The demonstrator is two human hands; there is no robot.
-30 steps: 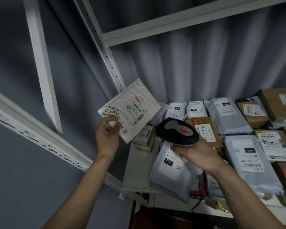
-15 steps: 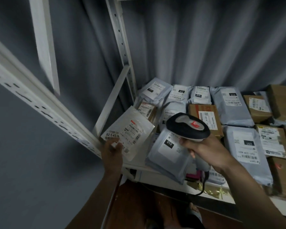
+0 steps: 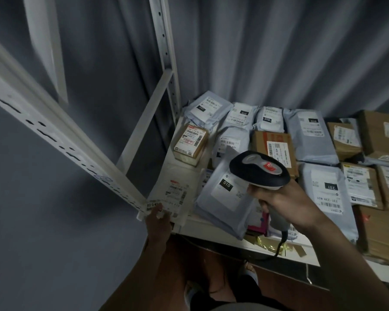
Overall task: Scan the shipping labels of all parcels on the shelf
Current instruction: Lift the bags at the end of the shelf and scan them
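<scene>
Far left: only the white shelf post (image 3: 61, 140) and grey curtain (image 3: 256, 52), nothing to scan.

Next along, the change. White padded envelope (image 3: 174, 194), held up in the air label-out a second ago, now laid flat at the left front corner of the shelf (image 3: 211, 223), label up, near edge hanging slightly past the lip. Left hand (image 3: 158, 223) lowered with it, thumb on the label's near corner, fingers hidden beneath; looks like a light pinch, though a full grip cannot be told through the blur. Probably scanned and being put back, so this parcel likely counts as done; release not yet made.

Just behind the envelope: small brown box (image 3: 190, 143), label up, untouched.

Centre: grey bag marked 010 (image 3: 225, 194), tilted against the pile, near end over the shelf edge, touching the envelope's right side. Likely next in line.

Right of centre: scanner (image 3: 259, 169) in the right hand (image 3: 285, 207), fingers wrapped round the handle, head above the 010 bag and pointed roughly left. Swung lower with the head turn, otherwise unchanged in grip.

Further right: more grey bags and brown boxes (image 3: 377, 135) in rows, labels up, all on the shelf and well apart from both hands. Most of the job apparently left.
</scene>
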